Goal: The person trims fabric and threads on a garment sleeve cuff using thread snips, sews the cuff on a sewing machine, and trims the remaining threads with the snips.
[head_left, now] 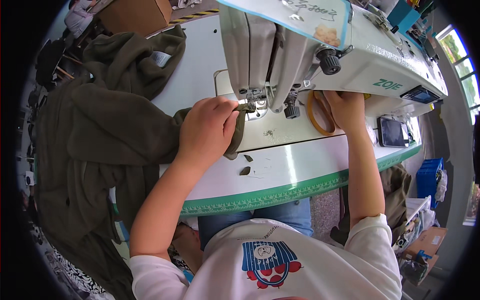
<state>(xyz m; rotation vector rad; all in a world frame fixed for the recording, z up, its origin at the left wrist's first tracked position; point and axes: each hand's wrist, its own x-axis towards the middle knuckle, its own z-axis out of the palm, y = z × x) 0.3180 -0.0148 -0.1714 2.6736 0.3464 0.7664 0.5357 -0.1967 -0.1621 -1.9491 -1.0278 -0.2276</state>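
Observation:
A white sewing machine stands over the table, its needle and presser foot low over the metal plate. My left hand is closed on the edge of a dark olive garment, right beside the foot. The end of the cloth lies at the foot, and the bulk spreads left and hangs over the table edge. My right hand reaches under the machine's arm, where its fingers are hidden. Just left of that wrist is a tan ring-shaped band.
A dark phone lies on the table at the right. Small fabric scraps sit near the green measuring-tape edge. A blue crate and cardboard boxes stand at the right; another carton is at the back left.

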